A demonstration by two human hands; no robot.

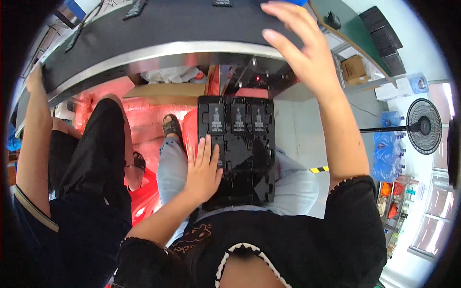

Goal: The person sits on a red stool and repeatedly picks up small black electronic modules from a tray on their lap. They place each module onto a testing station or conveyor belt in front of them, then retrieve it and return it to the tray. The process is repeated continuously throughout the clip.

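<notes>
On my lap lies a black moulded tray [240, 198] with shaped pockets. Several flat black rectangular pieces [238, 118] with pale print, resembling battery packs, sit in its far row. My left hand [202, 175] lies flat on the tray's left side, fingers stretched, partly covering another printed piece. Raised over the right part of the black work surface [192, 26], my right hand [307, 57] has its fingers apart and holds nothing. A similar flat black piece [222, 2] lies at the surface's far side, left of my right hand.
More black pieces [135, 8] lie farther left on the surface, which has a metal front edge [192, 47]. A co-worker [91, 163] sits close on my left, one arm at the surface. Cardboard [168, 92] is underneath. A black fan [423, 126] stands at right.
</notes>
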